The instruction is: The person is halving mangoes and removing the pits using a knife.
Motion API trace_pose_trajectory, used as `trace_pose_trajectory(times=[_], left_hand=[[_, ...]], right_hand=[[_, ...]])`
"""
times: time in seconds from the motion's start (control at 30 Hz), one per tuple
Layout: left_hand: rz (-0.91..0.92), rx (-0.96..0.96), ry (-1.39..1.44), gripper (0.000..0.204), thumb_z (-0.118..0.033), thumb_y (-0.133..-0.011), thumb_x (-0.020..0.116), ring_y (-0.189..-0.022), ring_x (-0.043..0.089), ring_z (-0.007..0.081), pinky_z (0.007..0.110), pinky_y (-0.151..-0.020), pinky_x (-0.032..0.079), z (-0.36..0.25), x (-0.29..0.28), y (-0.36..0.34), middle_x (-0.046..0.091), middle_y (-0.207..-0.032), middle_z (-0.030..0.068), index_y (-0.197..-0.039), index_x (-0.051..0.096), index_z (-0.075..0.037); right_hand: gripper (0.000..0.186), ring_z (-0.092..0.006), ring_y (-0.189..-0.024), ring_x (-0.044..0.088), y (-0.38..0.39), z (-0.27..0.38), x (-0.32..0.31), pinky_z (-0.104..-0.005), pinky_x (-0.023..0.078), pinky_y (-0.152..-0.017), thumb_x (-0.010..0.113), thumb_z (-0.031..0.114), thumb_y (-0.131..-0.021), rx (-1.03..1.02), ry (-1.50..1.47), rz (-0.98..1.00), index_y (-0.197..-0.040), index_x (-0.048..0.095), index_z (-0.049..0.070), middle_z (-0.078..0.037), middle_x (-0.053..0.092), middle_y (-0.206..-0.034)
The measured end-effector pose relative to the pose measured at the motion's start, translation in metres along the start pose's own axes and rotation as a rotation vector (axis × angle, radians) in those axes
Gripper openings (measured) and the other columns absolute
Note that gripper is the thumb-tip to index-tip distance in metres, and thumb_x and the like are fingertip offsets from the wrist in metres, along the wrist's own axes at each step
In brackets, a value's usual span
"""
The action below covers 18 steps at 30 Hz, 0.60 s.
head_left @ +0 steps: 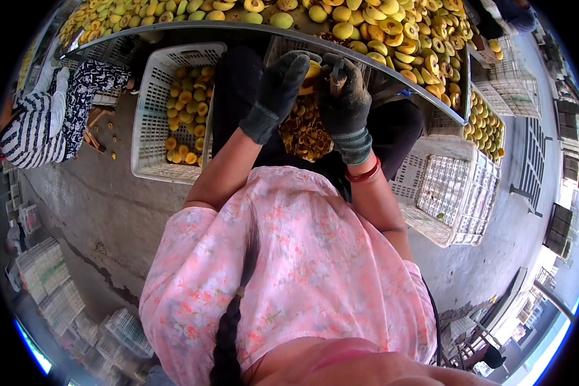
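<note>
From the head view: A worker in a pink floral top sat at a metal-rimmed table (251,25), the left hand (278,87) in a dark knit-cuffed glove clamped on a piece of yellow fruit (311,73), held just above the lap. The right hand (345,96), gloved alike, was closed around a slim brownish tool (337,80); whether its tip touched the fruit, I could not tell.

Judging by what lay about, the cutting was well under way but far from finished. Done, it seemed, were the orange-faced fruit pieces (188,106) in the white slatted plastic crate (149,154) by the left knee, while brown-orange scraps (304,132) had gathered between the knees. Left, by my reckoning, was much of the broad heap of yellow-green fruit (392,29) on the table, many pieces showing cut faces with dark centres, others apparently whole. The piece in hand looked unfinished too. A second white plastic crate (460,186) stood beyond the right knee.
</note>
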State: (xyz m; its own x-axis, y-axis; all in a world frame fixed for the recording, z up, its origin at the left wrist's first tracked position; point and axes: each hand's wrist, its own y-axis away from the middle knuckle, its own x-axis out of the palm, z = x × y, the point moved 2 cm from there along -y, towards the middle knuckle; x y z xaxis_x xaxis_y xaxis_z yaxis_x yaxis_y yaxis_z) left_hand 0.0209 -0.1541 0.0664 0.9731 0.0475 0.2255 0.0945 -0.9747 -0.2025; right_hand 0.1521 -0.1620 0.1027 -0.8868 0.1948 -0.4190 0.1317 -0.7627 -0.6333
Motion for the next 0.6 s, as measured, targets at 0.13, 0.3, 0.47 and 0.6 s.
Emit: trace_pose_trajectory(times=[0.13,0.3,0.47,0.6], left_hand=[[-0.018,-0.01,-0.033,0.027,-0.026,-0.092,0.05,-0.079,0.057,0.0078,0.024,-0.072,0.046,0.0,0.001,0.002,0.064,-0.088,0.0026,-0.095,0.062,-0.002],[-0.047,-0.089,0.097,0.034,-0.032,-0.094,0.046,-0.081,0.058,0.0103,0.025,-0.074,0.046,0.005,-0.007,-0.005,0.064,-0.089,0.0041,-0.096,0.062,-0.002],[-0.052,-0.121,0.061,0.037,-0.033,-0.095,0.041,-0.083,0.059,0.0122,0.024,-0.077,0.046,-0.01,-0.013,-0.007,0.063,-0.092,0.0061,-0.097,0.061,-0.002],[-0.094,-0.104,0.147,0.038,-0.033,-0.095,0.042,-0.083,0.059,0.0125,0.025,-0.075,0.046,-0.008,-0.012,-0.007,0.063,-0.092,0.0073,-0.098,0.061,-0.001]], right_hand=[[0.022,-0.03,-0.081,0.062,-0.003,-0.002,-0.001,-0.0346,0.049,-0.07,0.061,0.004,-0.078,0.144,-0.194,0.032,-0.099,0.055,0.002,-0.013,0.063,-0.09],[0.017,-0.0283,-0.078,0.063,0.004,-0.02,-0.002,-0.0317,0.049,-0.067,0.063,0.006,-0.078,0.415,-0.225,-0.055,-0.093,0.056,0.005,-0.012,0.063,-0.084],[0.02,-0.0279,-0.064,0.063,0.007,0.004,-0.002,-0.0329,0.048,-0.054,0.062,0.008,-0.08,0.021,0.205,0.223,-0.097,0.053,0.004,-0.012,0.062,-0.073],[0.023,-0.036,-0.066,0.061,0.013,0.008,0.002,-0.0401,0.046,-0.051,0.062,0.011,-0.081,0.05,0.224,0.33,-0.099,0.049,0.005,-0.017,0.06,-0.073]])
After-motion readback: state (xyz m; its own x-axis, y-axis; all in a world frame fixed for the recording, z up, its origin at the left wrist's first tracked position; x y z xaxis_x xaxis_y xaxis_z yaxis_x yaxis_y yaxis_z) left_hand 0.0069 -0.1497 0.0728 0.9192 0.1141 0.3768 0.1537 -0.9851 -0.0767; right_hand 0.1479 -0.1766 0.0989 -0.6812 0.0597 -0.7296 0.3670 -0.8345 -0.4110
